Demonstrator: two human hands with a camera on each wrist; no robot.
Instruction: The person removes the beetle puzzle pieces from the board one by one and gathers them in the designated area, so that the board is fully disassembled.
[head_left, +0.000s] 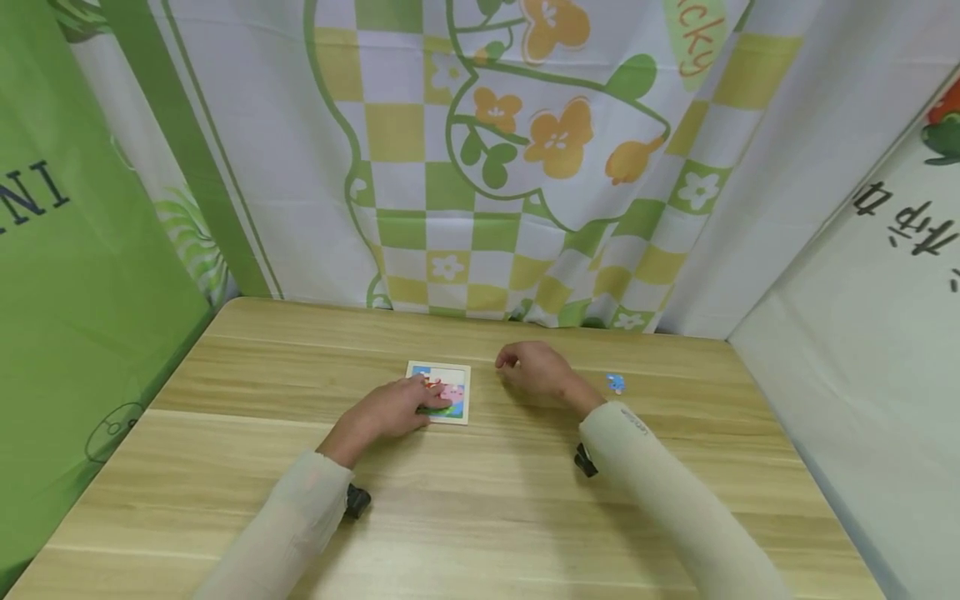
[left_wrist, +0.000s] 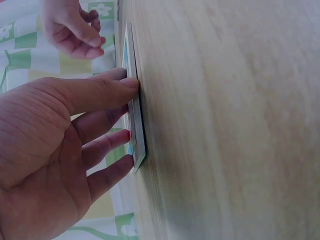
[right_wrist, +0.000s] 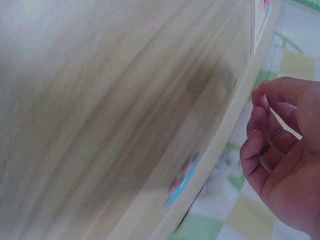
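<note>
A small square picture puzzle (head_left: 467, 396) in a pale wooden frame lies on the table, a bare white patch showing at its upper right. My left hand (head_left: 393, 408) rests on it, fingers spread over the picture. In the left wrist view, the thumb (left_wrist: 107, 95) touches the frame's near edge. To the right of the puzzle, my right hand (head_left: 538, 369) hovers over the table with loosely curled fingers; the right wrist view shows nothing between thumb and fingertips (right_wrist: 257, 97). A blue puzzle piece (head_left: 616, 382) with some pink lies farther right, apart from the hand.
The wooden table (head_left: 465, 517) ends at a patterned curtain (head_left: 450, 267) along its back edge. A green cloth (head_left: 90, 275) hangs on the left and a white one (head_left: 870, 350) on the right. Small dark cameras (head_left: 358, 502) sit at both wrists.
</note>
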